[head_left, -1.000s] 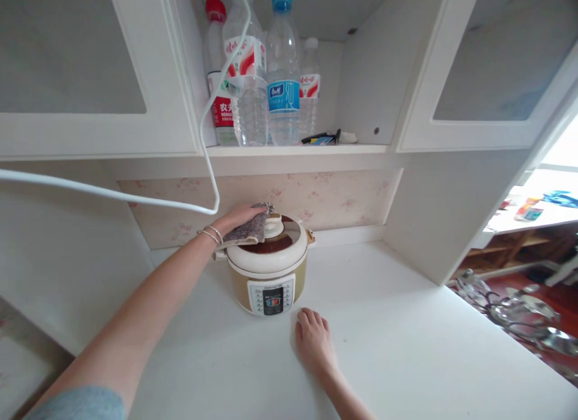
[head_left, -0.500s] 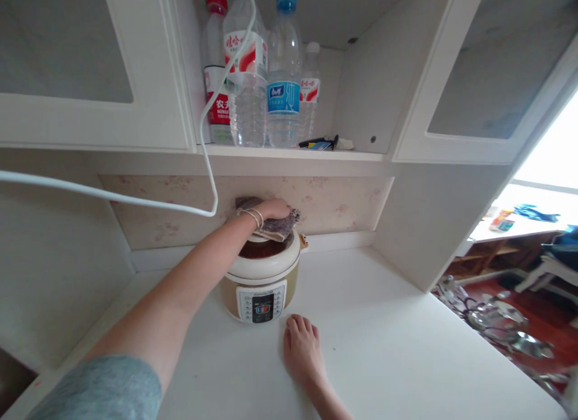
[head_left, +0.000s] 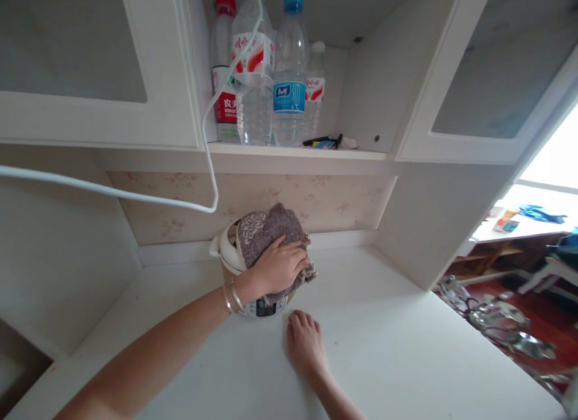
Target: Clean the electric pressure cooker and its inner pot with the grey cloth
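While left hand [head_left: 275, 266] grips cloth [head_left: 266, 227] against cooker [head_left: 224, 254]
Front wipe underway, sides apparently pending; right hand [head_left: 306, 343] flat, open (idle) on near counter [head_left: 406, 347].

Left hand [head_left: 277, 266]: thin silver-coloured bangles [head_left: 232, 297], stacked close together, circle the wrist just behind the hand. The forearm behind them is bare as far as seen. Right hand [head_left: 304, 343]: bare, with wrist and forearm likewise uncovered.

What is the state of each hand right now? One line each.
Left hand: closed on a grey cloth, pressed against the cooker.
Right hand: open, flat on the white counter, holding nothing.
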A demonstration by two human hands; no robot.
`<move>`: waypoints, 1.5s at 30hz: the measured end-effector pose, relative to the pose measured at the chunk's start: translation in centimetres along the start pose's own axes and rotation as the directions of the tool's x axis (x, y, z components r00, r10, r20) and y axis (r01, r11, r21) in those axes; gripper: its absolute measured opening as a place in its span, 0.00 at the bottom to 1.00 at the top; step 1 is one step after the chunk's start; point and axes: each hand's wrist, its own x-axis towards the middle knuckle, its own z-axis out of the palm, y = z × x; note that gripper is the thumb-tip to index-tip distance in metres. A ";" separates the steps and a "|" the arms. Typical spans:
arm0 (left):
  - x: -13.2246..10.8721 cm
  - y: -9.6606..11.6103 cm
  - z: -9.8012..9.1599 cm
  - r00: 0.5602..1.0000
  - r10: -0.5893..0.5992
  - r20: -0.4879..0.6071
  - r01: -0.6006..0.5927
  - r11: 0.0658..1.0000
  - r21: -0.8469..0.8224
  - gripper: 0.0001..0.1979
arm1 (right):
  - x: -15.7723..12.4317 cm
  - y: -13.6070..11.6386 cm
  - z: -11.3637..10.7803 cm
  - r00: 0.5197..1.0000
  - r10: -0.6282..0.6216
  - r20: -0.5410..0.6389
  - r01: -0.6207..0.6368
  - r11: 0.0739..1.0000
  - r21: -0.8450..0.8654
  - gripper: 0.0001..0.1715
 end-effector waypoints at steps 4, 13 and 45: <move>-4.3 -1.7 -0.9 0.971 -0.204 -0.122 0.199 0.978 -0.057 0.19 | -0.2 0.0 0.0 1.000 -0.014 0.010 0.014 1.000 -0.025 0.16; -7.0 -9.8 -0.7 0.605 -0.716 -0.349 0.635 0.698 -0.332 0.23 | -0.1 -0.3 -0.1 1.000 -0.001 0.025 0.002 0.999 -0.044 0.16; 11.4 -2.9 4.2 0.929 -0.062 0.366 0.066 0.998 0.000 0.18 | 0.3 -0.5 -0.3 1.000 0.008 -0.019 -0.008 1.000 -0.024 0.14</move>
